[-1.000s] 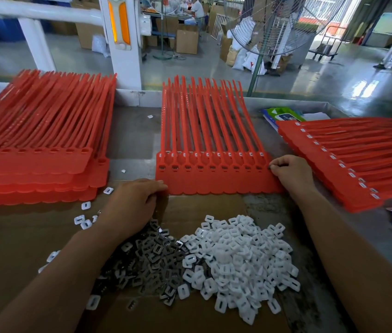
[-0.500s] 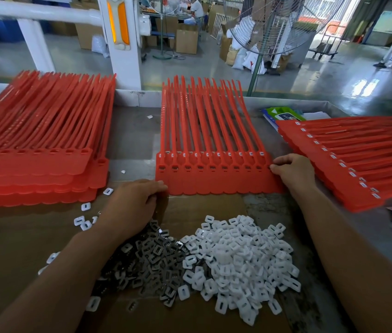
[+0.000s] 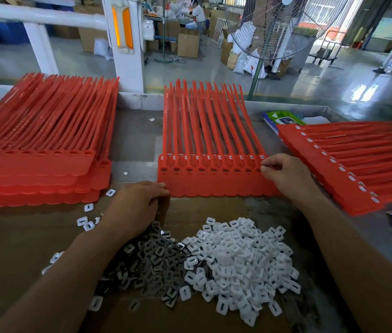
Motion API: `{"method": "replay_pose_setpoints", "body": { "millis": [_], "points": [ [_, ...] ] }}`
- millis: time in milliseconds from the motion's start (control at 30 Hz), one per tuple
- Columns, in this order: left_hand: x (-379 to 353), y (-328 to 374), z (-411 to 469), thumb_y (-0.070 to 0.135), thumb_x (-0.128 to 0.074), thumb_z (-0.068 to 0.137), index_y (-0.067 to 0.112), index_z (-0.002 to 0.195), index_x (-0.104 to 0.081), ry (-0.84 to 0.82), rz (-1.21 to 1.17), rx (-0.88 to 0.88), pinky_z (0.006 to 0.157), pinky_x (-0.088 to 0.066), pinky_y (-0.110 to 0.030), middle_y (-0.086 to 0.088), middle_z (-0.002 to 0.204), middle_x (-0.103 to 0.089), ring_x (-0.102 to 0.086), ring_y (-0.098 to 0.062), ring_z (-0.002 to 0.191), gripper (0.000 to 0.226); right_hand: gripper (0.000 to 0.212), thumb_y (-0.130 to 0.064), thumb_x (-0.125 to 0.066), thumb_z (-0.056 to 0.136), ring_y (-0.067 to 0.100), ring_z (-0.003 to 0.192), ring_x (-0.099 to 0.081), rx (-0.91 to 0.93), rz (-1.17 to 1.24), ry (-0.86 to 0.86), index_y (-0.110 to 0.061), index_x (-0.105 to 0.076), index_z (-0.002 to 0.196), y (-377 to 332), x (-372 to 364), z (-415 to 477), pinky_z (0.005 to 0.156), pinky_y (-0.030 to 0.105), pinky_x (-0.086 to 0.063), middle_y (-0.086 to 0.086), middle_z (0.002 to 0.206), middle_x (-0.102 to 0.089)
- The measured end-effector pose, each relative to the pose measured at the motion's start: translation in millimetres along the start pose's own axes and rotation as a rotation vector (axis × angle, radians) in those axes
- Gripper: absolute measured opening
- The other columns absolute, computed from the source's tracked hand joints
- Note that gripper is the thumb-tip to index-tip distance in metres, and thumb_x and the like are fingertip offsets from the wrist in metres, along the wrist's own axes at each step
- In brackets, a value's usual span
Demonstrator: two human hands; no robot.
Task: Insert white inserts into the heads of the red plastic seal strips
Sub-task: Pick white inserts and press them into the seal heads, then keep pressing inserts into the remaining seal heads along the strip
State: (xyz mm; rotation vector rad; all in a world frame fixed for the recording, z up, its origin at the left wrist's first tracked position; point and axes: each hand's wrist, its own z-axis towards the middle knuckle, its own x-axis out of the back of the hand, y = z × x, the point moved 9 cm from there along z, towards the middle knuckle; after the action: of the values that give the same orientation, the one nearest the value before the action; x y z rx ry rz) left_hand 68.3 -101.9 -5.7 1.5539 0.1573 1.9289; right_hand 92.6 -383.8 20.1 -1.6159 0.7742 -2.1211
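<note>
A sheet of joined red seal strips (image 3: pixel 214 186) lies in the middle of the bench, heads toward me and tails pointing away. My left hand (image 3: pixel 137 205) has its curled fingers on the sheet's front left corner. My right hand (image 3: pixel 283 174) pinches the sheet's right end at the row of heads. A heap of white inserts (image 3: pixel 238 263) sits on cardboard just in front of the sheet. Several heads in the row show small white pieces.
A pile of dark metal pieces (image 3: pixel 151 260) lies left of the white heap, under my left wrist. Stacked red strip sheets stand at the left (image 3: pixel 34 169) and at the right (image 3: pixel 348 164). Loose white inserts (image 3: pixel 85 221) are scattered at left. A green packet (image 3: pixel 283 118) lies behind.
My right hand's fingers have shifted slightly at the sheet's right end. My left hand has stayed at the front left corner.
</note>
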Motion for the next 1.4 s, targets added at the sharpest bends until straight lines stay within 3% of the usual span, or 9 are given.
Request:
{"method": "replay_pose_setpoints", "body": {
  "millis": [67,233,333,433,600,800,1067,1200,1400],
  "points": [
    [-1.0,-0.6,0.4,-0.005,-0.050,0.082,0.012,0.107,-0.067,-0.001,0.000,-0.002,0.098,-0.028,-0.016,-0.002,0.123,-0.060,-0.053,-0.014,0.116,0.035,0.010,-0.020,-0.062,0.086,-0.004,0.080,-0.053,0.120,-0.021,-0.131,-0.029,-0.062,0.082,-28.8,-8.3,-14.1,0.067,0.008,-0.036,-0.017,0.084,-0.060],
    [-2.7,-3.2,1.0,-0.004,-0.051,0.081,0.012,0.108,-0.067,0.006,0.000,0.009,0.097,-0.026,-0.014,-0.001,0.123,-0.060,-0.053,-0.014,0.116,0.035,0.016,-0.023,-0.065,0.083,-0.013,0.067,-0.054,0.276,-0.101,-0.457,-0.033,-0.061,0.071,-79.9,-45.1,-56.2,0.059,0.003,-0.039,-0.023,0.070,-0.058],
    [-3.2,-3.5,1.4,-0.004,-0.051,0.081,0.013,0.109,-0.067,0.002,-0.002,0.010,0.097,-0.024,-0.012,0.000,0.124,-0.059,-0.052,-0.013,0.116,0.036,0.004,-0.025,-0.066,0.083,-0.007,0.068,-0.056,0.319,-0.175,-0.537,-0.024,-0.068,0.081,-92.2,-62.7,-70.9,0.064,0.007,-0.041,-0.022,0.071,-0.057],
    [-3.5,-4.5,1.3,-0.003,-0.051,0.081,0.013,0.109,-0.067,-0.001,-0.003,0.010,0.097,-0.024,-0.012,0.000,0.124,-0.059,-0.052,-0.013,0.117,0.036,0.012,-0.028,-0.066,0.082,0.004,0.077,-0.059,0.318,-0.277,-0.575,-0.019,-0.070,0.086,-94.2,-77.2,-75.6,0.071,0.020,-0.048,-0.015,0.077,-0.060],
    [-2.8,-4.2,1.9,-0.003,-0.050,0.081,0.013,0.108,-0.067,0.009,-0.006,0.011,0.097,-0.027,-0.014,-0.001,0.123,-0.059,-0.053,-0.014,0.116,0.035,0.012,-0.031,-0.069,0.080,0.008,0.082,-0.060,0.268,-0.345,-0.595,-0.020,-0.068,0.084,-87.3,-88.7,-74.0,0.070,0.022,-0.046,-0.007,0.090,-0.068],
    [-2.4,-3.3,1.7,-0.002,-0.051,0.082,0.012,0.108,-0.067,0.013,-0.002,0.008,0.097,-0.029,-0.016,-0.001,0.122,-0.060,-0.054,-0.015,0.115,0.034,0.017,-0.027,-0.069,0.080,0.000,0.069,-0.049,0.284,-0.293,-0.605,-0.024,-0.055,0.071,-90.3,-88.0,-76.2,0.055,0.014,-0.034,-0.016,0.072,-0.053],
    [-3.0,-1.1,2.4,-0.003,-0.050,0.082,0.012,0.109,-0.067,0.009,0.002,0.002,0.098,-0.028,-0.015,-0.001,0.123,-0.060,-0.053,-0.014,0.116,0.035,0.022,-0.015,-0.052,0.090,0.014,0.074,-0.059,0.238,-0.047,-0.473,-0.024,-0.043,0.072,-92.6,-65.5,-69.2,0.066,0.027,-0.049,-0.001,0.077,-0.060],
    [-3.6,-1.2,2.8,-0.004,-0.050,0.081,0.012,0.108,-0.067,0.010,0.000,0.001,0.095,-0.026,-0.012,-0.002,0.122,-0.060,-0.053,-0.014,0.116,0.035,0.019,-0.017,-0.058,0.087,0.002,0.065,-0.052,0.270,-0.060,-0.458,-0.025,-0.049,0.073,-96.5,-59.8,-65.2,0.054,0.010,-0.040,-0.011,0.071,-0.054],
    [-3.6,-1.7,2.1,-0.004,-0.051,0.081,0.013,0.106,-0.068,0.008,-0.021,0.003,0.096,-0.026,-0.012,-0.001,0.122,-0.060,-0.053,-0.013,0.116,0.035,0.015,-0.013,-0.067,0.082,-0.006,0.064,-0.054,0.244,0.053,-0.432,-0.025,-0.057,0.084,-101.8,-63.1,-56.5,0.059,0.008,-0.041,-0.015,0.072,-0.056]
  ]
}}
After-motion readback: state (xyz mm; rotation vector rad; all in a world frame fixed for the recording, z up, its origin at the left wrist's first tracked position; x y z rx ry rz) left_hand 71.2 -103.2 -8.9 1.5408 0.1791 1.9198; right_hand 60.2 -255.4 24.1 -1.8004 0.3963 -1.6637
